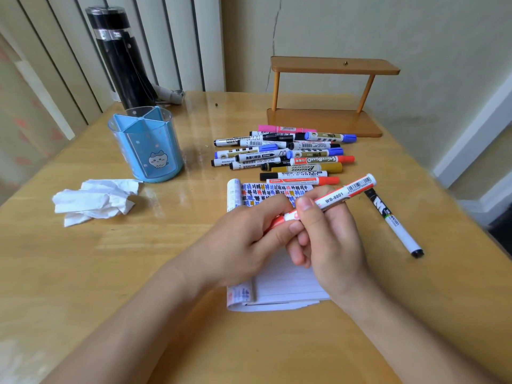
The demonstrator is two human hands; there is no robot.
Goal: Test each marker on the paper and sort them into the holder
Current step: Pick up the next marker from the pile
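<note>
Head view shows both hands meeting over the paper, the left hand curled around the red cap end of a marker and the right hand gripping its white barrel. Beyond the hands lies the pile of markers; the blue holder stands farther out, left of the left hand.

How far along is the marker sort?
Done: test marks fill the top of the notepad. In hand: left hand and right hand both grip a red WB-8801 marker, the left at its cap end. Left: no marker shows in the blue holder, the marker pile lies unsorted, and one black marker lies apart at the right.
</note>
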